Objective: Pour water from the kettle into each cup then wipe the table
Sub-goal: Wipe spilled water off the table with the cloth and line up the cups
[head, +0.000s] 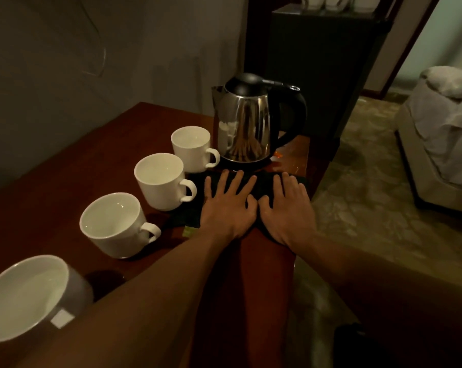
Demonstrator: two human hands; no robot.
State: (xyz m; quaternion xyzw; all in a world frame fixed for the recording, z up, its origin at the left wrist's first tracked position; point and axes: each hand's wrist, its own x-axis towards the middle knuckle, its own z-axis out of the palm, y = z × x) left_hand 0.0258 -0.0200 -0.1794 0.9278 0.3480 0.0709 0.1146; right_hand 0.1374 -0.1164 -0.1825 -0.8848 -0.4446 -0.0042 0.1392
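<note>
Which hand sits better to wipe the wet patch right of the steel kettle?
Likely the right. The right hand rests flat on the dark cloth just below the shiny wet patch; the left hand lies nearer the white ceramic cups.

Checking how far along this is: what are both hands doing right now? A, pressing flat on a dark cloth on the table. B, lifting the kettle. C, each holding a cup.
A: the left hand and right hand lie flat, fingers spread, on the dark cloth in front of the kettle.
</note>
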